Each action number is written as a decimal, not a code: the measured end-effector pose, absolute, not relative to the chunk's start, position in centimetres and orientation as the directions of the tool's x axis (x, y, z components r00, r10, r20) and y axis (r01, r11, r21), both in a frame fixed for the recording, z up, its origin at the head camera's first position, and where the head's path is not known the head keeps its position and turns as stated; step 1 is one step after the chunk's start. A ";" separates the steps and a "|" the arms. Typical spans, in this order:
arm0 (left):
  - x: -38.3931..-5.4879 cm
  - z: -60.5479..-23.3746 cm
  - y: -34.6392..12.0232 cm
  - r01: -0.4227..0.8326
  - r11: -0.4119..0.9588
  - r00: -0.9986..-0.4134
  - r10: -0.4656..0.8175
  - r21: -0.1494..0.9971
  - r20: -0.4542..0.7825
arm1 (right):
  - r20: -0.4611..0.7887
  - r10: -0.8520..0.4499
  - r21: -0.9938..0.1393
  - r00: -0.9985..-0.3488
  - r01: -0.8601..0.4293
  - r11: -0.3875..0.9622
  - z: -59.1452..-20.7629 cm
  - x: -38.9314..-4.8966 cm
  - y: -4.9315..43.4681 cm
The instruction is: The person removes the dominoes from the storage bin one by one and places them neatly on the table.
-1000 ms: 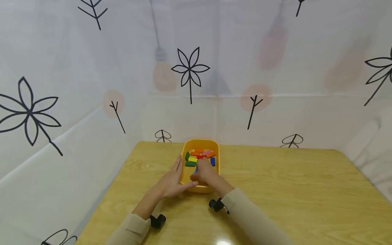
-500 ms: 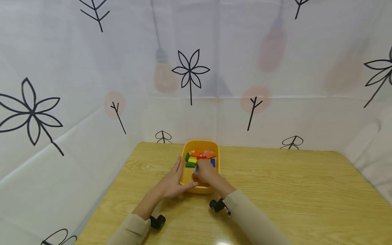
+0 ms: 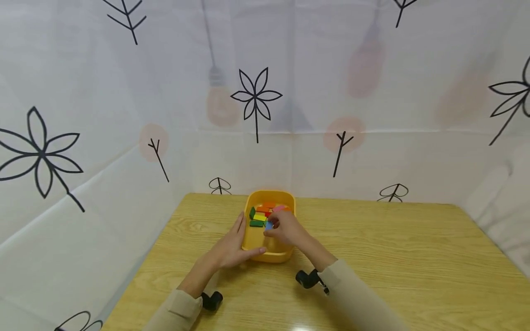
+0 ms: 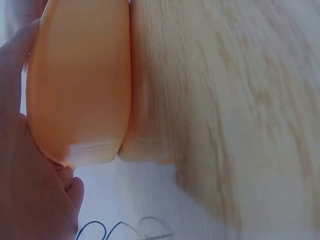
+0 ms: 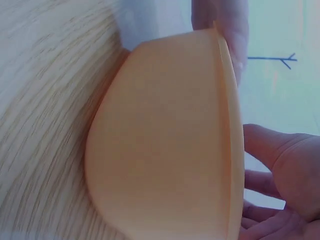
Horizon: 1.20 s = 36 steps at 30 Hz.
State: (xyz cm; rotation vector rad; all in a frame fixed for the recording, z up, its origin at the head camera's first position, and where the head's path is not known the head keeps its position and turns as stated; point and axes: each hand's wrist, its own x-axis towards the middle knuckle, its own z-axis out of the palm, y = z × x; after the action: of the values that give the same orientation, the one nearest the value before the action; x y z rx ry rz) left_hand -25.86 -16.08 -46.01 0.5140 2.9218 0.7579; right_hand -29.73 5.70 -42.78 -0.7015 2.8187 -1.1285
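A yellow plastic tub (image 3: 271, 258) holds several small rectangular blocks. My left hand (image 3: 229, 250) lies spread against the tub's left side and near corner, with straight fingers along the wall and the thumb over the near rim. The left wrist view shows it beside the tub's outer wall (image 4: 82, 85). Inside the tub's outline, my right hand (image 3: 287, 230) pinches a light blue block (image 3: 269, 225) between thumb and fingers. From the right wrist, the tub wall (image 5: 160, 135) hides the block; the right hand (image 5: 295, 180) shows beyond the rim.
In the tub lie a yellow block (image 3: 260, 218), green blocks (image 3: 256, 224), orange blocks (image 3: 268, 205) and a pink block (image 3: 279, 208). The tub stands on a wood-grain table (image 3: 372, 248). A white patterned curtain (image 3: 306, 161) hangs behind the table's far edge.
My right hand has moved slightly right and up from low in the tub, and the light blue block in its fingers shows more. The left hand has stayed on the tub.
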 end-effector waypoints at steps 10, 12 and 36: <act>-26.0 -45.5 -16.1 0.269 0.826 -0.950 0.314 0.495 -0.006 | 0.147 -0.401 -0.733 -0.904 -0.372 0.570 -41.8 -29.5 8.5; -26.1 -45.4 -16.1 0.268 0.827 -0.949 0.315 0.495 -0.012 | 0.145 -0.412 -0.733 -0.899 -0.378 0.566 -41.7 -29.5 9.1; -26.0 -45.9 -16.0 0.253 0.846 -0.950 0.309 0.470 -0.043 | 0.246 -0.422 -0.664 -0.872 -0.470 0.582 -41.8 -32.1 17.2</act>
State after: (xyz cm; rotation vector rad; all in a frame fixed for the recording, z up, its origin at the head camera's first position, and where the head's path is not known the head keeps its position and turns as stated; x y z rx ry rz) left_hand -25.99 -16.00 -45.90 0.4438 2.9049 0.7149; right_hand -32.14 17.17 -41.81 -0.8039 2.8489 -1.2241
